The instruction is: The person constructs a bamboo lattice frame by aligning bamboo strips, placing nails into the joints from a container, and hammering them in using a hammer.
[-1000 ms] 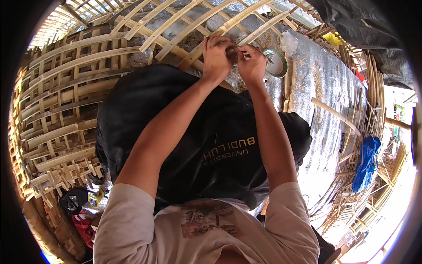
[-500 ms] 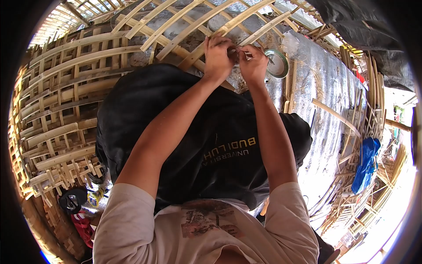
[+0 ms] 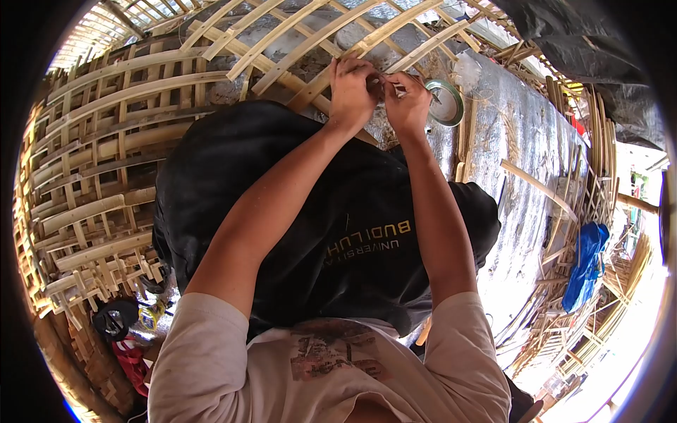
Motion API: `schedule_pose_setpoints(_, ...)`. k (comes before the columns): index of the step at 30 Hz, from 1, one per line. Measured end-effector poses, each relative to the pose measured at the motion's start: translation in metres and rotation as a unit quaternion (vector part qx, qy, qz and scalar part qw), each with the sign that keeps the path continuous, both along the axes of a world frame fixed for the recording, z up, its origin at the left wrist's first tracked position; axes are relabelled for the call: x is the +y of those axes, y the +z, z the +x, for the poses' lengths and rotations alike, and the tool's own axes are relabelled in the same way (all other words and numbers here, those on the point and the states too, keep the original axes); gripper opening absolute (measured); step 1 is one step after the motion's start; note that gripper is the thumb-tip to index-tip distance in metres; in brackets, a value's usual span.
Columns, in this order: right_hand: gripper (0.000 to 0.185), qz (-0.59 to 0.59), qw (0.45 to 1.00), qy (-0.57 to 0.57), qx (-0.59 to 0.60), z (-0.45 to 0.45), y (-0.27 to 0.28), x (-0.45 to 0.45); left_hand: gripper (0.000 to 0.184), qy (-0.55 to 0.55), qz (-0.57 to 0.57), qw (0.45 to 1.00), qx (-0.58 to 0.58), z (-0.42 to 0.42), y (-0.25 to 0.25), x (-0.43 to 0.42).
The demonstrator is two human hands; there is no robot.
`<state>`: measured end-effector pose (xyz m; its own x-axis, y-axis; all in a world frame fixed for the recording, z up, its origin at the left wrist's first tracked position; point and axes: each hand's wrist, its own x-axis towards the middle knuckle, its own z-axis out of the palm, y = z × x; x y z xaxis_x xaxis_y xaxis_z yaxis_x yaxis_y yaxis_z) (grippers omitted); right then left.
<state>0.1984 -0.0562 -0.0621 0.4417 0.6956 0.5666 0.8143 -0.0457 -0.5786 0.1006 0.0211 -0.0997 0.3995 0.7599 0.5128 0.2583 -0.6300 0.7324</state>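
Fingers curled inward and tips nearly meeting, the two hands work close together beside the near ends of a lattice of pale, crossed bamboo slats (image 3: 321, 35). The left hand (image 3: 352, 88) has its fingers bent around toward the thumb, and the right hand (image 3: 407, 104) has its thumb and forefinger drawn together just beside it. Whether either one grips something there cannot be told; anything between the fingertips is too small to make out. The slats lie just beyond the fingers, some ends projecting toward the person.

A wide black cloth with gold lettering (image 3: 233, 183) covers the lap beneath both forearms and limits room on the near side. To the left, a woven bamboo panel (image 3: 106, 151) runs up to the cloth. The freest room is on the right, where a shiny silver sheet (image 3: 525, 134) stretches toward its right edge, lined by a bundle of upright-looking bamboo strips (image 3: 603, 134). One loose, pale bamboo strip (image 3: 539, 185) slants across that side.

Just beside the right hand sits a shallow, round, green-rimmed container (image 3: 462, 107); its inside looks pale, with a small dark shape near the hand, unclear. Past the sheet's right edge lies a crumpled blue plastic bundle (image 3: 585, 268), contents hidden.
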Motion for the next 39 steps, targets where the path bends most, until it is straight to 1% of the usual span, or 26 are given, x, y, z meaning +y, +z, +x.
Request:
schedule_pose_setpoints(9, 0.006, -0.004, 1.000, -0.001, -0.013, 0.000, 0.001, 0.001, 0.011, -0.002, 0.001, 1.000, 0.011, -0.002, 0.002, -0.001)
schedule_pose_setpoints(13, 0.007, 0.000, 0.999, 0.002, -0.036, 0.000, 0.001, 0.001, 0.010, -0.003, -0.003, 1.000, 0.016, -0.001, 0.002, 0.000)
schedule_pose_setpoints(15, 0.007, 0.005, 0.998, 0.002, -0.060, 0.000, 0.003, 0.001, 0.010, -0.006, -0.002, 1.000, 0.010, -0.002, 0.002, 0.000)
schedule_pose_setpoints(19, 0.008, 0.009, 0.998, 0.007, -0.056, -0.001, 0.002, 0.001, 0.007, -0.027, -0.026, 0.999, -0.008, -0.003, 0.000, 0.001)
schedule_pose_setpoints(21, 0.011, 0.014, 0.998, 0.012, -0.059, -0.002, 0.001, 0.000, 0.007, -0.020, -0.014, 1.000, -0.012, -0.002, -0.001, 0.002)
schedule_pose_setpoints(23, 0.020, 0.031, 0.997, 0.013, -0.069, -0.002, 0.004, 0.000, 0.006, -0.020, -0.012, 1.000, -0.003, -0.002, -0.002, 0.002)
schedule_pose_setpoints(24, 0.025, 0.040, 0.996, 0.014, -0.074, -0.003, 0.009, 0.000, 0.006, -0.024, -0.016, 1.000, 0.007, -0.004, -0.001, 0.000)
schedule_pose_setpoints(27, 0.036, 0.066, 0.997, 0.012, 0.031, 0.010, 0.040, -0.003, 0.005, -0.014, -0.003, 1.000, 0.023, -0.003, 0.000, -0.001)
schedule_pose_setpoints(29, 0.040, 0.084, 0.991, -0.002, 0.104, 0.020, 0.075, -0.014, 0.006, -0.008, 0.005, 1.000, 0.022, -0.002, -0.001, -0.001)
schedule_pose_setpoints(31, 0.040, 0.130, 0.978, 0.006, 0.163, 0.040, 0.106, -0.031, 0.006, -0.010, 0.003, 1.000, 0.014, -0.002, -0.001, -0.001)
schedule_pose_setpoints(32, 0.044, 0.120, 0.982, 0.010, 0.142, 0.048, 0.126, -0.042, 0.006, -0.011, 0.007, 1.000, 0.014, -0.002, -0.001, -0.001)
schedule_pose_setpoints(34, 0.061, 0.089, 0.984, 0.018, 0.155, 0.067, 0.154, -0.071, 0.005, -0.019, 0.015, 1.000, 0.015, -0.002, -0.004, 0.001)
schedule_pose_setpoints(36, 0.065, 0.077, 0.984, 0.030, 0.159, 0.086, 0.170, -0.111, 0.005, -0.020, 0.015, 0.999, 0.026, -0.003, -0.005, 0.001)
schedule_pose_setpoints(38, 0.070, 0.048, 0.992, 0.005, 0.116, 0.096, 0.174, -0.161, 0.005, -0.020, 0.010, 0.999, 0.030, -0.002, -0.005, 0.002)
schedule_pose_setpoints(39, 0.073, 0.016, 0.990, -0.036, 0.138, 0.098, 0.173, -0.191, 0.006, -0.029, 0.000, 0.999, 0.020, -0.001, -0.006, 0.003)
